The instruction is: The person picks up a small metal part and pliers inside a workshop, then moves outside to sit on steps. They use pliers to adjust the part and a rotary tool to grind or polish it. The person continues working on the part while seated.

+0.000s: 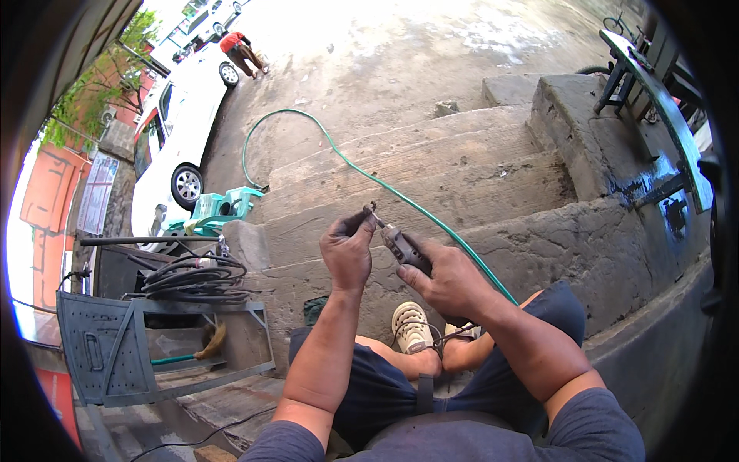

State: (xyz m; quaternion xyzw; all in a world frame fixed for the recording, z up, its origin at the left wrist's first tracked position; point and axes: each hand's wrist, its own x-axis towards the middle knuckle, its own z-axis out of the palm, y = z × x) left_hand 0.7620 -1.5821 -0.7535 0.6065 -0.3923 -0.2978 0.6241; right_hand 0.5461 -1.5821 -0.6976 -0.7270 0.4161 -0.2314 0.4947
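Note:
My left hand (pixel 348 248) pinches a small dark piece (pixel 371 206) between thumb and fingers, above the concrete steps. My right hand (pixel 437 282) is wrapped round a dark handheld rotary tool (pixel 401 246), whose thin metal tip points up and left to the piece at my left fingertips; whether they touch is hard to tell. My beige laced shoes (pixel 412 327) are below my hands, between my bare lower legs. A green hose (pixel 416 206) runs across the steps, passing just right of the tool and down behind my right knee.
Concrete steps (pixel 477 177) lead down to pavement with a white car (pixel 173 131) and a person in red (pixel 239 50). On my left are coiled black cables (pixel 196 281), turquoise plastic chairs (pixel 231 204), a grey metal frame (pixel 100 346) and a broom (pixel 185 354). A metal bench (pixel 681 154) stands right.

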